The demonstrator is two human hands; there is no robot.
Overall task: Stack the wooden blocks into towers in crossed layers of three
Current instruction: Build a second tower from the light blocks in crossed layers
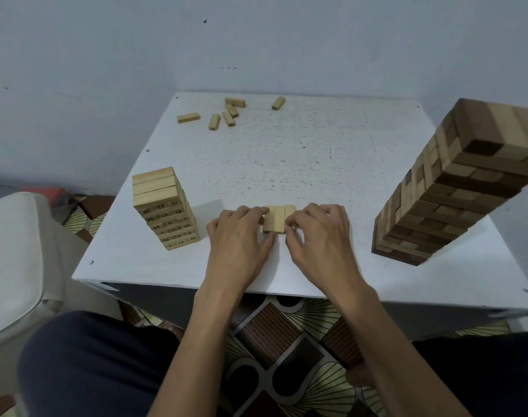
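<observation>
Three light wooden blocks [276, 218] lie side by side, pointing away from me, near the front middle of the white table [317, 152]. My left hand [240, 236] grips their left side with curled fingers. My right hand [320, 233] pinches the right block from the other side. A small tower of numbered light blocks [165, 209] stands to the left. A tall tower of mixed dark and light blocks [455, 188] stands at the right. Several loose light blocks [223, 114] lie scattered at the far left of the table.
A wall rises right behind the table. A white cushioned seat [13, 257] sits to the left. My knees and a patterned floor [287, 341] are below the table's front edge.
</observation>
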